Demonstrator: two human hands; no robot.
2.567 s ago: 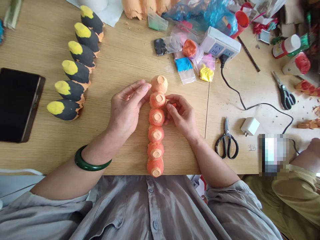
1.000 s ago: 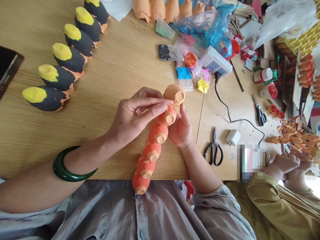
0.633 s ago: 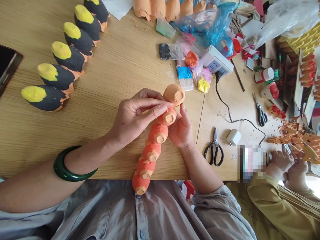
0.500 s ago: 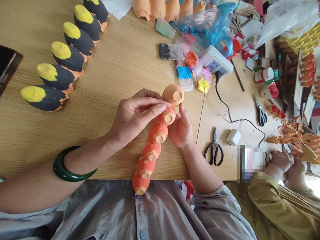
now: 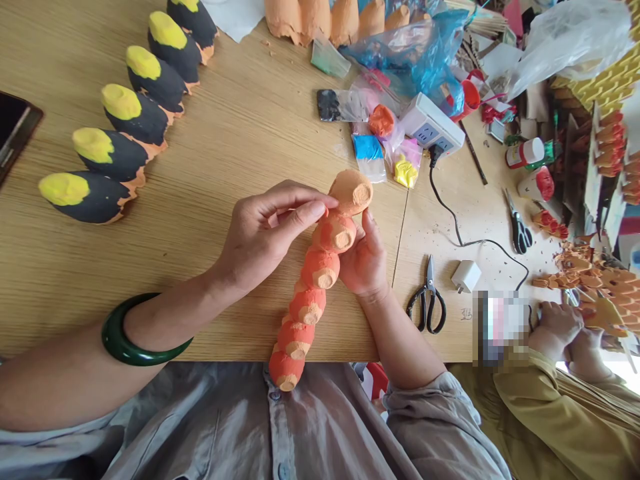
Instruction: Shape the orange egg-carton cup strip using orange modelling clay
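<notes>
A knobbly strip of egg-carton cups [image 5: 320, 270] runs from near my shirt up to the middle of the view. Orange-red clay covers most of its lower cups, while their flat tips and the whole top cup [image 5: 350, 190] are bare, pale orange. My right hand [image 5: 364, 260] grips the strip from beneath near its upper end, thumb beside the top cup, other fingers mostly hidden. My left hand [image 5: 280, 227], below a dark green bangle [image 5: 120, 333], is closed in a pinch beside the second cup. A tiny bit of orange-red clay [image 5: 327, 213] shows at its fingertips.
Black cups with yellow tops [image 5: 120, 120] form a row at upper left, near a phone [image 5: 17, 133]. Clay packets [image 5: 383, 121], a power strip [image 5: 433, 127], black-handled scissors [image 5: 429, 297] and a white charger [image 5: 467, 275] lie rightward. A co-worker's hands [image 5: 563, 327] are at far right.
The strip has shifted slightly right, with my right hand still holding it. My left fingertips have drawn a little left, away from the second cup, and a bit of clay now shows in them.
</notes>
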